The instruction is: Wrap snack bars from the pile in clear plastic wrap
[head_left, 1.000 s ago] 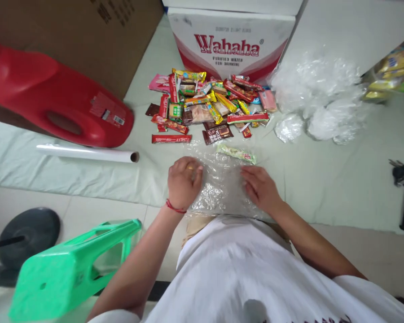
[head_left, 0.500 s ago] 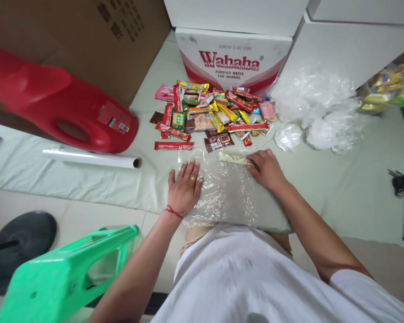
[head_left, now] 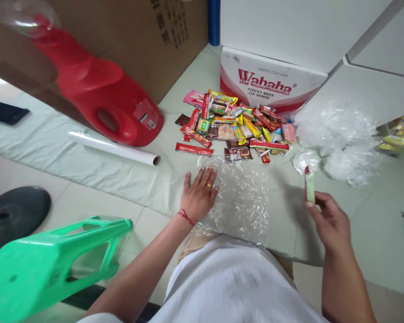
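Observation:
My left hand (head_left: 199,193) lies flat, fingers spread, on the left side of a clear plastic film sheet (head_left: 245,197) spread at the table's front edge. Raised to the right of the film, my right hand (head_left: 333,220) pinches the lower end of a slim snack bar (head_left: 309,186) in a pale green and red wrapper, held upright. Behind the film is a pile of wrapped snacks (head_left: 225,130): red bars, yellow packets, brown cocoa packs. A single red bar (head_left: 194,149) rests at the pile's front left.
Crumpled clear plastic bundles (head_left: 336,130) lie at the right. On the left are a white roll (head_left: 121,150), a big red jug (head_left: 111,98) and a phone (head_left: 6,112). A Wahaha carton (head_left: 269,80) stands behind. Below the table's left edge is a green stool (head_left: 54,260).
My right hand has lifted the snack bar off the film, carried it right and turned it upright. My left hand stays flat on the film. The camera view has shifted and tilted.

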`<state>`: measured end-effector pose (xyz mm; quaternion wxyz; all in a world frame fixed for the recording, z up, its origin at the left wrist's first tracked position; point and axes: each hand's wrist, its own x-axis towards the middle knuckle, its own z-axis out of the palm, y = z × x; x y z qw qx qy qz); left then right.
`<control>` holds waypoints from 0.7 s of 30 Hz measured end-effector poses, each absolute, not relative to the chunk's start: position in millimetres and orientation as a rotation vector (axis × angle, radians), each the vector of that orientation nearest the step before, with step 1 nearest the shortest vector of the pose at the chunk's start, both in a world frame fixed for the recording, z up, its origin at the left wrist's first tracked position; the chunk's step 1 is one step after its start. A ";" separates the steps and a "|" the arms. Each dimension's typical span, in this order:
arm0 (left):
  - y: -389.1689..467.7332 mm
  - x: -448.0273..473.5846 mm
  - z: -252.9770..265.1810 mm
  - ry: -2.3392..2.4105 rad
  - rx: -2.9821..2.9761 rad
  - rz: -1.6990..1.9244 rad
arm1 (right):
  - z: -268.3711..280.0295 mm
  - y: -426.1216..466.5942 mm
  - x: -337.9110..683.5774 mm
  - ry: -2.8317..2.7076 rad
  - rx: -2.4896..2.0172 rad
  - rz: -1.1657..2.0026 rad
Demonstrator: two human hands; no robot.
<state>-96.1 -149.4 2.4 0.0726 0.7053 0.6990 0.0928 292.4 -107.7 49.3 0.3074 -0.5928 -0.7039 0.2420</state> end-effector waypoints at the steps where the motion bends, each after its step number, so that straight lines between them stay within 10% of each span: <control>1: -148.1 -94.4 3.0 2.101 2.121 0.277 | 53.4 -111.5 272.5 -1.907 -1.474 0.715; 7: -142.5 -87.3 8.5 2.062 2.131 0.254 | 45.0 -94.7 190.9 -2.421 -0.917 0.803; 21: -117.0 -106.5 8.7 1.858 2.240 0.302 | 40.4 -57.2 261.5 -2.076 -1.540 0.601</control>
